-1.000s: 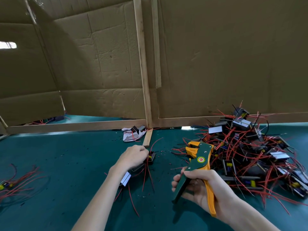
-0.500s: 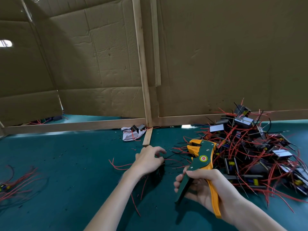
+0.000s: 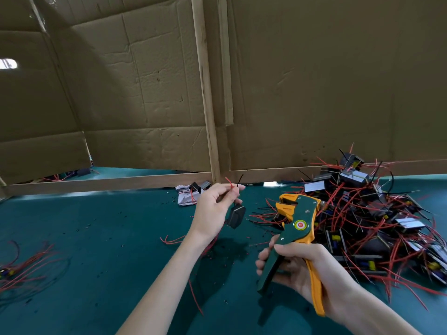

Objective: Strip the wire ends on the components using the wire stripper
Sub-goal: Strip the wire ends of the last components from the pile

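Two wire ends (image 3: 229,182), one red and one black, pinched high in the left hand (image 3: 212,209), tips poking up past the fingers (image 3: 238,188) so as to leave some length free for the tool. Hanging below that pinch by its own leads, clear of the desk (image 3: 96,238): a small dark component (image 3: 235,216), dangling, likely so that its weight keeps the leads straight. Gripped in the right hand (image 3: 304,269), fingers curled round both handles: the wire stripper (image 3: 297,228), green and orange, head tilted up and towards the left hand, mouth facing the raised wires but apart from them. Handles spread, not squeezed, so probably ready to bite rather than mid-cut; hard to tell at this angle whether the jaws stand fully parted. Judged as the step of lining up the ends with the tool's mouth, with nothing visibly stripped on this piece. Heaped just right of the stripper, within easy reach: a pile of components (image 3: 367,213) bristling with red and black wires, presumably the stock waiting. Well apart on the left of the desk: a loose bunch of red wires (image 3: 26,269), perhaps finished pieces, though too blurred to say. Behind everything, a cardboard wall (image 3: 145,81) on wooden battens, closing off the back of the desk.
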A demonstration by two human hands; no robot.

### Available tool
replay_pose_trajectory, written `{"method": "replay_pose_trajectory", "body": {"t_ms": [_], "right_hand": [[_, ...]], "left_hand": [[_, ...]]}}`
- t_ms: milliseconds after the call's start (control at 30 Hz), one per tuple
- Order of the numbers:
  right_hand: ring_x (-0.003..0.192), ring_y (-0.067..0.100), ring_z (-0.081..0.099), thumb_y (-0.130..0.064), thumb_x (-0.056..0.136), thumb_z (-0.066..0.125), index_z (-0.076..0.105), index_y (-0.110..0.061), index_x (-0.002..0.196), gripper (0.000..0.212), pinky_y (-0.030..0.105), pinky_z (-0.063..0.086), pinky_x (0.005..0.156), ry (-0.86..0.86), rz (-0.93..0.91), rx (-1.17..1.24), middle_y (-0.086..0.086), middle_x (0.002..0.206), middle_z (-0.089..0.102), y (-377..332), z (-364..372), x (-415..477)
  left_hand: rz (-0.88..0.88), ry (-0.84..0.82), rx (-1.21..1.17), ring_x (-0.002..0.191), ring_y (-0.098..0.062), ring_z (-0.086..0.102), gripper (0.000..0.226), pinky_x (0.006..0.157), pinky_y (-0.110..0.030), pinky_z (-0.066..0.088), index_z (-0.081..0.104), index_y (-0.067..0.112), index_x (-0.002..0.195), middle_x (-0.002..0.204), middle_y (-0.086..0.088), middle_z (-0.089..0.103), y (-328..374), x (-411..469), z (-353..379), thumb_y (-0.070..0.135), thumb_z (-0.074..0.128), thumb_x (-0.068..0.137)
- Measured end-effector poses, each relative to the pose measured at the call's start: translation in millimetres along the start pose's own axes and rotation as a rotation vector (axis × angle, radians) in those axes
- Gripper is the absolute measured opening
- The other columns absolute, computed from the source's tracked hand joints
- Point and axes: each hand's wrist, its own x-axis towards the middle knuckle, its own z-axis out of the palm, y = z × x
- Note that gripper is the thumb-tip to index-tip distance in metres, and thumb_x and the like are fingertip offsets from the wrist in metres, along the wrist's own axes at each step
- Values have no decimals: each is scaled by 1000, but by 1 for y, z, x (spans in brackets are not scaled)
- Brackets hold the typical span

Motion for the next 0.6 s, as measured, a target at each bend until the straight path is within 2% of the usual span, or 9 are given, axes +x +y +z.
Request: {"method": "replay_pose_trajectory", "body": {"t_ms": [100, 233, 400, 600], "right_hand": [[79, 43, 68, -2, 64, 72, 63, 3, 93, 30, 46, 59, 68, -35, -22, -36, 30, 86, 66, 1, -1, 1], [81, 45, 68, -9, 56, 80, 73, -3, 81, 27, 48, 57, 72, -115, -51, -91, 28, 86, 66, 0, -2, 2], [80, 45, 66, -15, 53, 91, 70, -1, 85, 42, 50, 56, 74, -202, -81, -159, 29, 85, 64, -3, -4, 2], [76, 43, 66, -20, 54, 92, 68, -1, 85, 43, 52, 55, 75, -234, -98, -221, 29, 81, 64, -5, -5, 0]], "left_hand": [[17, 1, -73, 69, 0, 65, 18, 66, -8, 45, 71, 21, 95, 70, 8, 70, 15, 1, -3, 7, 61, 92], [30, -64, -66, 61, -2, 55, 8, 64, -13, 46, 72, 18, 87, 66, 12, 65, 31, 0, -6, 12, 67, 88], [59, -213, -9, 51, 5, 51, 6, 53, -4, 36, 72, 15, 80, 58, 18, 62, 45, -4, -10, 12, 71, 85], [43, -297, 7, 61, 6, 55, 9, 60, -7, 41, 72, 19, 80, 66, 16, 67, 48, -4, -8, 12, 70, 86]]}}
